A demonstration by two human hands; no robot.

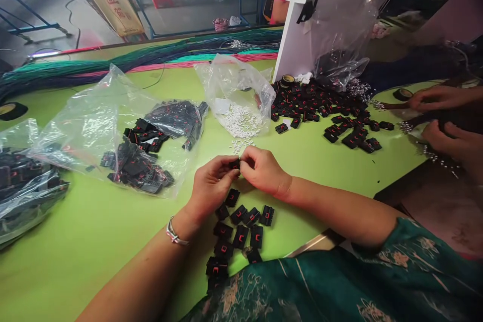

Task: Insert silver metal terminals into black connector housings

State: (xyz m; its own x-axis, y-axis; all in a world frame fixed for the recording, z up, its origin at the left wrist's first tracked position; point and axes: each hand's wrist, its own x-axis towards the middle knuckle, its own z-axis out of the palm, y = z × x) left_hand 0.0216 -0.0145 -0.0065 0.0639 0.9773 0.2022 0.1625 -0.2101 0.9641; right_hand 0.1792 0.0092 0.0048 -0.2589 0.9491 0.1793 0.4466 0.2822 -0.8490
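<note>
My left hand and my right hand meet over the green table, both pinching one small black connector housing between their fingertips. Just below my hands lies a loose group of several black connectors with red marks. A little beyond my hands a few small white parts are scattered on the table, spilled from an open clear bag of white parts.
A clear bag of black connectors lies left, another bag at the far left. A large pile of black connectors sits right of centre by a white board. Another person's hands work at right. Wire bundles run along the back.
</note>
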